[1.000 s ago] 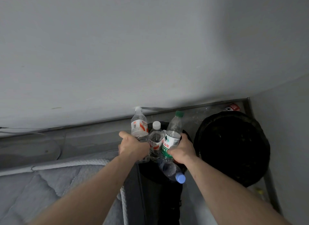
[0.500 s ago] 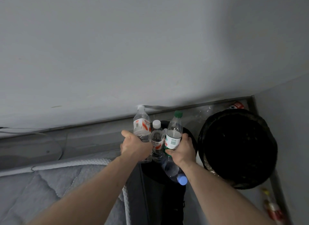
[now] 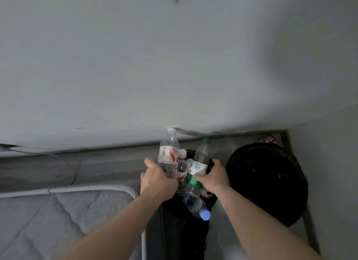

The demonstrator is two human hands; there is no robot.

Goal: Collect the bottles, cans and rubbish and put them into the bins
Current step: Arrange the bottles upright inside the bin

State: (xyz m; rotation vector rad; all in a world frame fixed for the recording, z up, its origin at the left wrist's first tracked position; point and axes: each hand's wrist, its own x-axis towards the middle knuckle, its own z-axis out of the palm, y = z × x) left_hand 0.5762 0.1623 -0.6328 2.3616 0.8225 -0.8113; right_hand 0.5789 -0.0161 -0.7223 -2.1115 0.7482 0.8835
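Left hand (image 3: 157, 180): gripped orange-label bottle (image 3: 168, 155). Right hand (image 3: 214, 177): gripped green-label bottle (image 3: 197, 166). Both bottles upright over the small bin (image 3: 170, 207), between mattress (image 3: 64, 211) and big bin (image 3: 269, 184); blue-capped bottle (image 3: 197, 206) below.

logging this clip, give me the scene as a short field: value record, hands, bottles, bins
left hand: left hand grips the orange-label bottle
right hand: right hand grips the green-cap bottle
other bottles: small white-cap bottle between the two; blue-cap bottle below, cap toward camera
position: bundle held over the narrow black bin
second bin: large round black bin to the right
floor: red can in the corner behind the round bin
left side: mattress
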